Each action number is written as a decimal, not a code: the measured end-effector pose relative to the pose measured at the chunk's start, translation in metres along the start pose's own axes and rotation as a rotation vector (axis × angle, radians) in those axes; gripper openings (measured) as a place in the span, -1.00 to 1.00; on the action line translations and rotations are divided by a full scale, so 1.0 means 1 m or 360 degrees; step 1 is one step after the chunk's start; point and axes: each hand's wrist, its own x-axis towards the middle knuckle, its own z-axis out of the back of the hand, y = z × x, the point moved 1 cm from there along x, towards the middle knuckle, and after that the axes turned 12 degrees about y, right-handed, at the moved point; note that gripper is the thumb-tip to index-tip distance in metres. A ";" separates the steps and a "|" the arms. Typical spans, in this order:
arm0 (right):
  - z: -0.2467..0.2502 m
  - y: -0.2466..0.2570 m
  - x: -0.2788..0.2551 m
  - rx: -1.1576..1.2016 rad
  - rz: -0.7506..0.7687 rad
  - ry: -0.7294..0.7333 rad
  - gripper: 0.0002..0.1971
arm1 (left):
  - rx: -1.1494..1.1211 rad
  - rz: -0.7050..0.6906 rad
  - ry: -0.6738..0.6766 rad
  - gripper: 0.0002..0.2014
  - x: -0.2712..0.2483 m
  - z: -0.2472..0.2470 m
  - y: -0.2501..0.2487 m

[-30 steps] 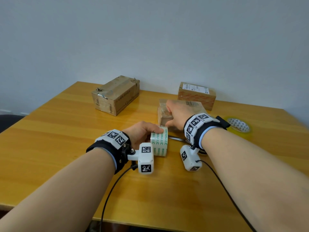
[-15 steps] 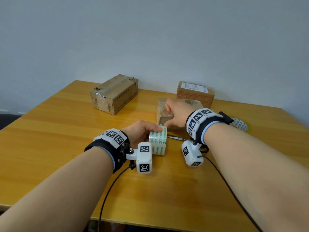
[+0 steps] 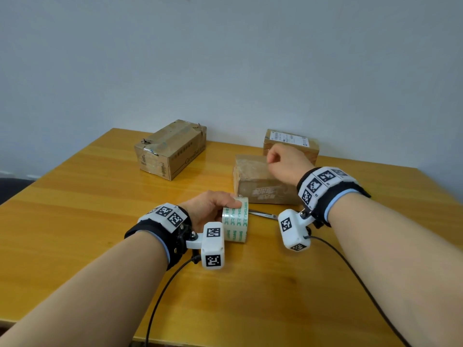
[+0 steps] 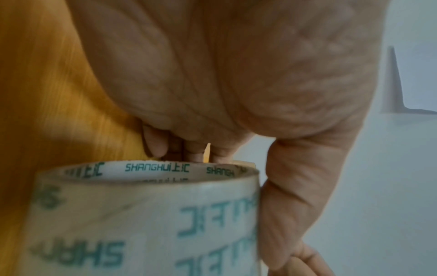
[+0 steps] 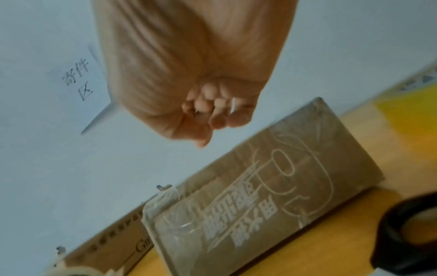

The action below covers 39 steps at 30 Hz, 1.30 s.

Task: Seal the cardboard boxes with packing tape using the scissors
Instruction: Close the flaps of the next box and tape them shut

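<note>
Packing tape (image 3: 235, 222), a clear roll printed with green lettering, stands on its edge on the wooden table (image 3: 75, 209) in front of us, and our left hand (image 3: 209, 207) grips it: the thumb lies along its upper edge while the fingers (image 4: 153, 142) curl down behind the far rim. In the left wrist view the roll fills the lower half of the frame, with the palm just above it.

Our right hand (image 3: 285, 162) hovers above the nearest cardboard box (image 3: 260, 189), a low brown one with white line printing on its side and glossy tape already across its top. The fingers are curled tight into the palm and the fingertips seem to pinch something small and pale (we cannot tell what it is, perhaps a tape end).

Scissors (image 3: 263, 213) lie flat on the table between the roll and the near box; only the metal blades show from the head view, while the right wrist view catches a black handle loop at its lower right corner.

Two more boxes sit farther back: a taller, battered box (image 3: 172, 151) to the left, and a small labelled box (image 3: 292, 141) just behind the right hand, near the pale wall (image 3: 225, 58).
</note>
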 end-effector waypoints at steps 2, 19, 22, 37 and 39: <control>0.002 0.000 0.000 0.0029 -0.0094 -0.0118 -0.82 | -0.0009 -0.0004 0.0014 -0.62 0.000 0.000 0.000; -0.019 0.016 -0.012 -0.0358 0.0006 0.0435 -0.33 | -0.0015 -0.0065 -0.0010 -0.75 -0.030 0.010 -0.012; -0.029 0.026 -0.017 -0.0380 -0.0126 0.0310 -0.30 | 0.0030 -0.0045 -0.0049 -0.77 -0.036 0.005 -0.018; -0.017 0.018 -0.057 -0.0248 0.0074 0.0359 -0.40 | 0.0036 0.0010 -0.0177 -0.75 -0.063 -0.002 -0.038; -0.019 0.013 -0.058 -0.0280 0.0084 0.0357 -0.36 | 0.0084 -0.0014 -0.0206 -0.82 -0.061 -0.007 -0.037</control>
